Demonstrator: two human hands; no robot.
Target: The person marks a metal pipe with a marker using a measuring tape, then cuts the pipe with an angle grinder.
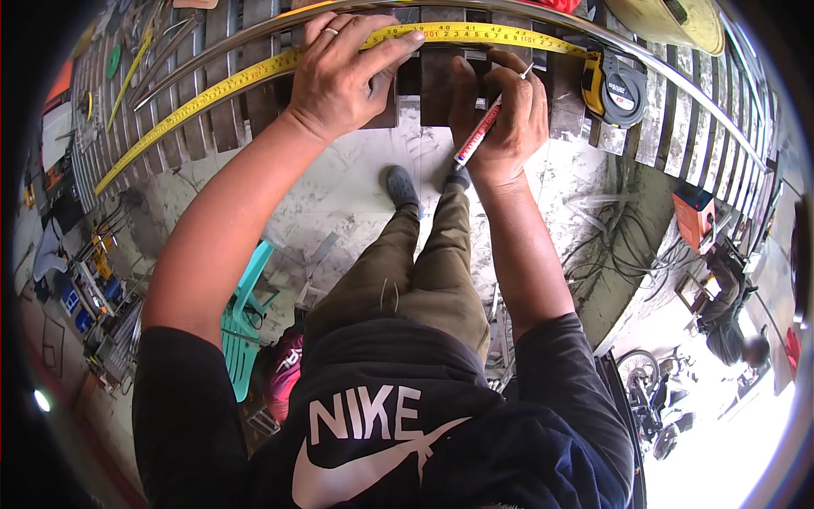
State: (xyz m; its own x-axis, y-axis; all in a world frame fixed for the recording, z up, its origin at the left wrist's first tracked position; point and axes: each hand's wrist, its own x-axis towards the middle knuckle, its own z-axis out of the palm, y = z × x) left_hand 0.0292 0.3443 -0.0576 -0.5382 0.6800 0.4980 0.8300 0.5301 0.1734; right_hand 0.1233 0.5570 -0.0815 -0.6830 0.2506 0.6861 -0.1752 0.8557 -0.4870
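A yellow tape measure strip (212,92) stretches across the slatted metal table (222,123), beside a long shiny metal tube (229,49). Its black and yellow case (617,90) rests at the right end of the strip. My left hand (343,72), with a ring on one finger, is closed on the tape strip, thumb and fingers pressed at its edge. In my right hand (509,119) is a red and white marker (480,131), held with its thin white tip pointing up and away, just below the strip.
A teal plastic chair (242,352) stands below on the left. Cables (619,246) lie on the floor at right, near an orange box (694,219). A person in dark clothes (725,305) and a motorcycle (649,382) are farther right. Tools (93,293) crowd the left.
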